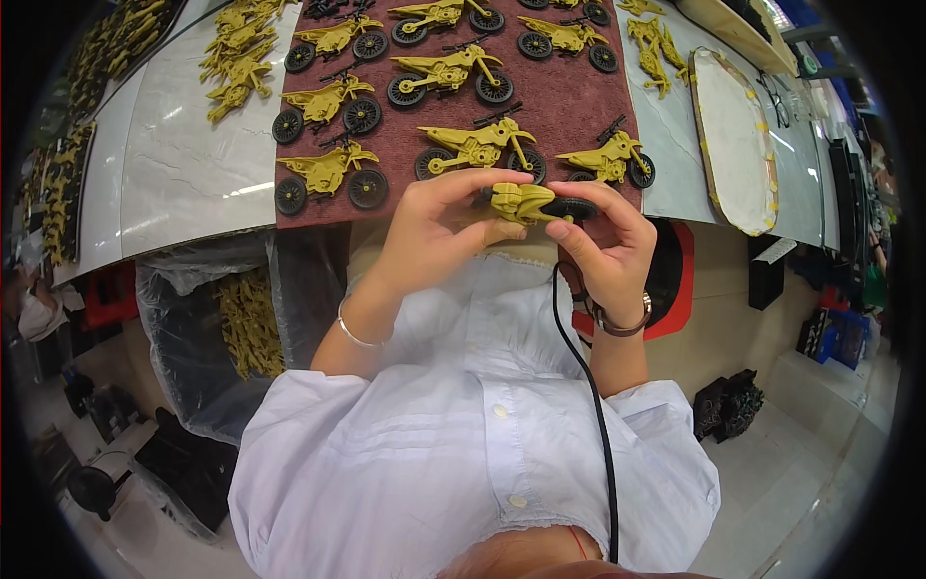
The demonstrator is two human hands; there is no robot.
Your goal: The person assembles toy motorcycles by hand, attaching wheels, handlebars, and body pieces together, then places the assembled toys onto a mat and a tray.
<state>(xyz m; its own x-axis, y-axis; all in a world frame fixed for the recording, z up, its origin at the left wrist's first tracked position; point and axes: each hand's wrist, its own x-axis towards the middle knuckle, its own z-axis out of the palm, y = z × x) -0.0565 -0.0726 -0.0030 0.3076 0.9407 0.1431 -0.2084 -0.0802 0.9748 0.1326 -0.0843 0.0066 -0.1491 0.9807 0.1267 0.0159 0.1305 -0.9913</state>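
Note:
Between my two hands, just off the near edge of the table, is a yellow toy motorcycle (521, 201) with a black wheel (569, 207) at its right end. My left hand (439, 224) pinches the yellow body from the left, thumb below and fingers above. On the other side, my right hand (610, 232) grips the end with the black wheel between thumb and fingers. Right behind my hands, a toy motorcycle with black wheels (473, 147) rests on the dark red cloth, and another toy motorcycle (610, 156) lies to its right.
Several more toy motorcycles line the dark red cloth (424, 116). Piles of yellow parts (236, 58) lie left on the table, others (656, 48) right. A white tray with a taped rim (738, 145) is at right. Below left stands a plastic-lined bin (193, 338) of yellow parts.

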